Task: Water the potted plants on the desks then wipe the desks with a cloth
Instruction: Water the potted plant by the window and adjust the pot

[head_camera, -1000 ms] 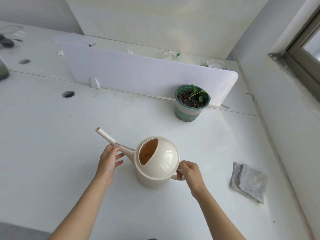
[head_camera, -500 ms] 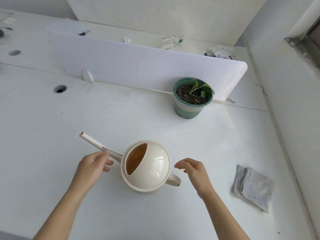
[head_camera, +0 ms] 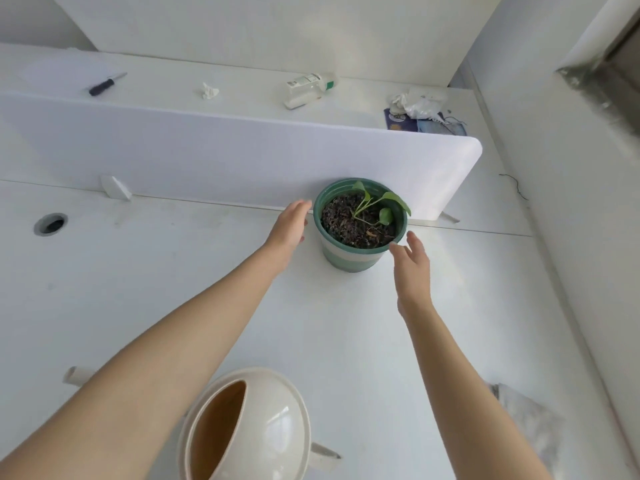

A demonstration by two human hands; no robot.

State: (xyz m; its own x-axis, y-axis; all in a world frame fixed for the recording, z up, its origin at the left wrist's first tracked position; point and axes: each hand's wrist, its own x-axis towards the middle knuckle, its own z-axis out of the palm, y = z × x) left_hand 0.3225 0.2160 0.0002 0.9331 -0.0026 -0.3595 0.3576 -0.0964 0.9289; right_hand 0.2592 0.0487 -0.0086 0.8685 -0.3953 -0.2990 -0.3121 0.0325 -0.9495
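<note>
Fingers [head_camera: 300,206] straight and holding nothing, the left hand [head_camera: 289,227] and right hand [head_camera: 412,271] flank the green plant pot [head_camera: 349,259] on the desk [head_camera: 166,278]; the watering can [head_camera: 266,427] stands apart

I see the pot [head_camera: 349,258] on the bench [head_camera: 138,271], just before the divider [head_camera: 207,157]. My left grip [head_camera: 289,226] sits just left of it, my right grip [head_camera: 412,268] just right. The can [head_camera: 273,427] stands nearest me, the cloth [head_camera: 533,424] to its right.
</note>
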